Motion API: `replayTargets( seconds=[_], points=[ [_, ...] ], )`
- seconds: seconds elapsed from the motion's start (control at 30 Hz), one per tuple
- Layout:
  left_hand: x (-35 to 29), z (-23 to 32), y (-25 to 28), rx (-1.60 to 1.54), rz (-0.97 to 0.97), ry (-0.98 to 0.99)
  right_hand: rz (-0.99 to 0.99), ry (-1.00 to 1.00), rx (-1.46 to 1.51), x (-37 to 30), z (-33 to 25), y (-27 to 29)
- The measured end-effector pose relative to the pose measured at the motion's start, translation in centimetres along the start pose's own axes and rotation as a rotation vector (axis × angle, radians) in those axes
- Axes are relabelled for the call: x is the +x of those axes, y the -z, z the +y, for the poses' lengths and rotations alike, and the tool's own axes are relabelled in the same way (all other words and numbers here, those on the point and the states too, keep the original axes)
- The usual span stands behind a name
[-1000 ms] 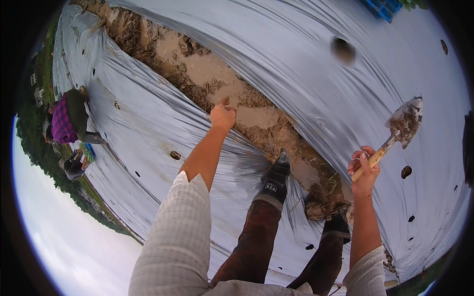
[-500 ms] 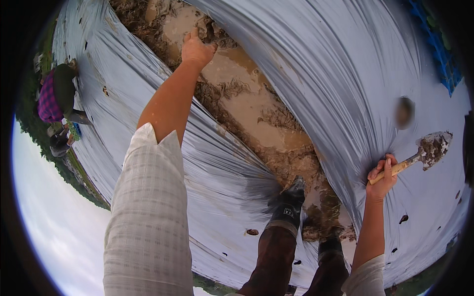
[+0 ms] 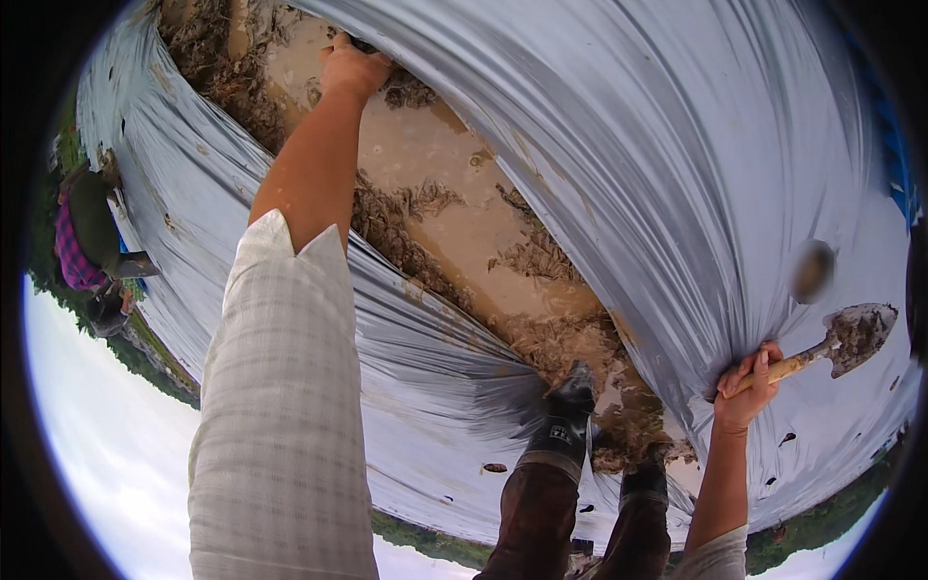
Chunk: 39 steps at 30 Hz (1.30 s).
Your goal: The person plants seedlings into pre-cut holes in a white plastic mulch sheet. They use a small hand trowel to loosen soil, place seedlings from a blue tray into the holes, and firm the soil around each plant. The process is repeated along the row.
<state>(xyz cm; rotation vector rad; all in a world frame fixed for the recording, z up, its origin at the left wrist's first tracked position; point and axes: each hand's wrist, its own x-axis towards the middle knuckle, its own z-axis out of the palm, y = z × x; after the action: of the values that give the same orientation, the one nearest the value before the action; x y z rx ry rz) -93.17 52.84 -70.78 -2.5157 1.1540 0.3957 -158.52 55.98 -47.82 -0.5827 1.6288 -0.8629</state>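
Note:
My left hand (image 3: 353, 70) reaches far out over the muddy furrow (image 3: 425, 155), at the edge of the silvery plastic film (image 3: 580, 116). Its fingers are bent down at a dark clump of mud; their tips and whatever they hold are hidden. On the right, my right hand (image 3: 747, 389) is closed round the wooden handle of a hand trowel (image 3: 863, 338) and rests against the film. Mud coats the trowel's blade, which points away to the right.
My dark rubber boots (image 3: 561, 420) stand in the furrow. More film (image 3: 435, 377) covers the ground left of it, with small holes. A person in a purple plaid top (image 3: 79, 237) bends at the far left. Something blue (image 3: 899, 164) lies at the right rim.
My left hand has moved farther out, to the mud beside the film's edge, and its fingers have bent. My right hand keeps hold of the trowel; the view has shifted.

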Motion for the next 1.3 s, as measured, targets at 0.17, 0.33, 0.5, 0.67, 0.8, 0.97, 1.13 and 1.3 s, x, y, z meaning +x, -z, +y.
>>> replayTargets(
  seconds=[0.17,0.33,0.5,0.67,0.8,0.97,1.13,1.3],
  points=[
    [-10.1,6.2,9.9,-0.286,0.041,0.142,0.055,-0.04,-0.004,0.0,-0.3,-0.1],
    [-14.0,2.1,4.7,-0.811,0.102,0.212,-0.017,-0.045,0.031,0.1,-0.3,-0.4],
    [-26.3,5.7,5.6,-1.512,-0.039,0.515,-0.041,-0.026,0.02,0.2,-0.5,-0.7],
    [-37.7,13.0,8.4,-1.781,-0.087,0.384,-0.008,-0.04,0.004,0.2,-0.6,-0.2],
    [-41.1,18.9,6.8,-1.193,-0.096,0.062,-0.032,-0.05,0.027,0.0,-0.8,-0.7],
    [-39.7,26.0,5.7,-1.139,-0.337,0.339,-0.082,-0.046,0.02,0.4,-0.5,-0.4],
    [-38.7,28.6,5.6,-1.535,-0.252,0.778,-0.124,-0.06,0.033,0.1,-0.5,-0.1],
    [-38.2,29.0,5.5,-1.652,-0.299,0.929,-0.098,-0.054,0.078,0.1,-0.6,-0.1]
  ],
)
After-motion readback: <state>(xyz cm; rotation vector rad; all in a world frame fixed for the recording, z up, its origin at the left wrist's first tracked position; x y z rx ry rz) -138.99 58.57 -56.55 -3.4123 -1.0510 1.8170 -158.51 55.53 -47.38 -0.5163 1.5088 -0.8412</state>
